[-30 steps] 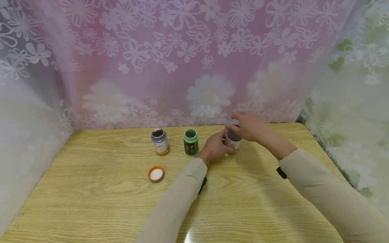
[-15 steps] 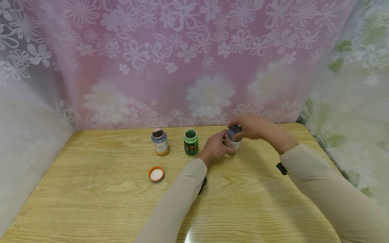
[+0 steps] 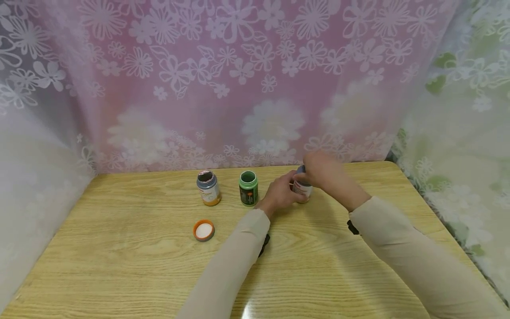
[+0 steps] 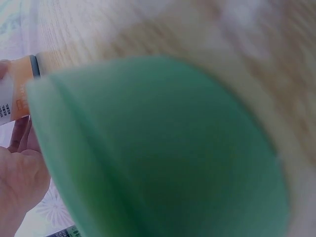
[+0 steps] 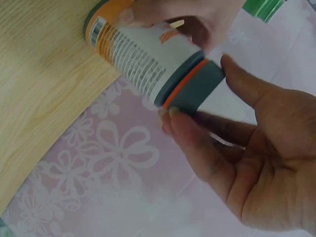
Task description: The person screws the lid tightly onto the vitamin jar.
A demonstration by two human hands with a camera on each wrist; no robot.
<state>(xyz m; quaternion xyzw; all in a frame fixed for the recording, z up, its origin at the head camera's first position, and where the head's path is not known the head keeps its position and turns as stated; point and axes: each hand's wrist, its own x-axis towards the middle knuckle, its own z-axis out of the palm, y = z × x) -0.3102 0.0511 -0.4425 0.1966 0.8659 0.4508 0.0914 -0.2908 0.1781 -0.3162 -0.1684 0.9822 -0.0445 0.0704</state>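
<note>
A white-labelled plastic jar (image 3: pixel 303 190) stands on the table at the back right. Its orange base shows in the right wrist view, where the jar (image 5: pixel 143 54) looks tilted by the camera angle. My left hand (image 3: pixel 279 193) grips the body from the left side. Over the top, my right hand (image 3: pixel 323 170) pinches the dark grey screw lid (image 5: pixel 200 88) between thumb and fingers. An orange rim on the lid lies against the jar's neck. From the head view, the right hand hides most of the lid.
A lidless green jar (image 3: pixel 249 190) stands left of the left hand. Farther left is a lidless grey-and-orange jar (image 3: pixel 209 189), with an upturned orange-rimmed lid (image 3: pixel 203 230) before it. A large blurred green surface (image 4: pixel 173 148) fills the left wrist view. A floral curtain (image 3: pixel 239 110) hangs behind the table.
My right hand has lowered from loose, spread fingers onto the lid and turned, its wrist swinging left. The left hand keeps holding the jar; the head view has shifted slightly.
</note>
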